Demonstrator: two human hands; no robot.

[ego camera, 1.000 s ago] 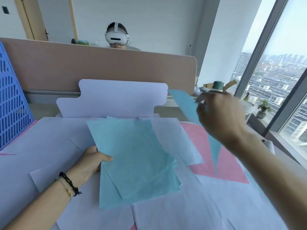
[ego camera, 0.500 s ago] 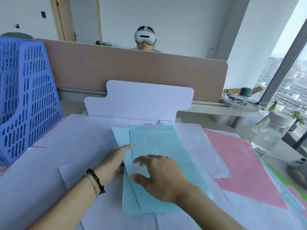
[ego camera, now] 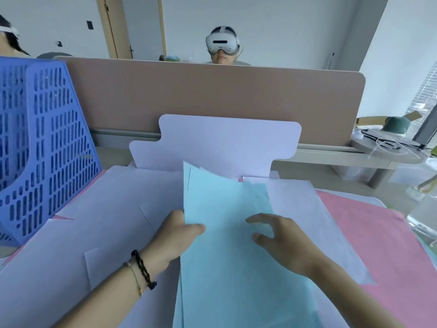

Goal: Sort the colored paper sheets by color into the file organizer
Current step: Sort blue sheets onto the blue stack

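Blue thin paper sheets (ego camera: 227, 233) stacked mid-table, left hand (ego camera: 175, 235) grip pinching their left edge, right hand (ego camera: 281, 240) released, fingers spread over the stack; blue perforated plastic file organizer (ego camera: 47, 143) far left looks unfilled, pink sheets (ego camera: 378, 245) and white sheets (ego camera: 94, 233) unsorted, task early

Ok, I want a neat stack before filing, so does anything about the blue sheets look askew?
Yes. The light blue sheets are fanned: their top corners are staggered instead of flush. The left hand pinches their left edge; the right hand hovers or rests on top with spread fingers.
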